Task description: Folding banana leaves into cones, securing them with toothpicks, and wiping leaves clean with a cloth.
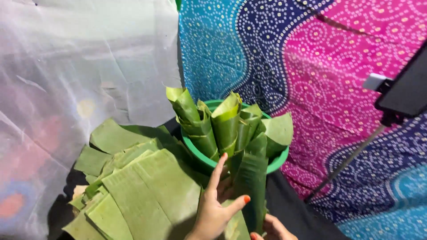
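Here, two hands on a rolled banana leaf

The left hand (215, 209) pinches the leaf cone (251, 186); the right hand (273, 230), beneath, shows too little to tell its grip. Just beyond: a green tub (278, 163) of cones; leftward, stacked flat leaves (142, 191)

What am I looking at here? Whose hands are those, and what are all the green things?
The picture comes from a small camera worn on a person's head, so you look down just as they do. The hands at the bottom are that person's own; there is no machine. The left hand, with orange nails, is wrapped around a leaf cone, a big leaf rolled into a tube. Only the fingertips of the right hand show, touching the cone's bottom end. Behind them stands a green bowl filled with more rolled cones. To the left lies a pile of flat leaves. Behind everything hang a white sheet and a colourful dotted cloth. The dark thing on the right edge I cannot make out.
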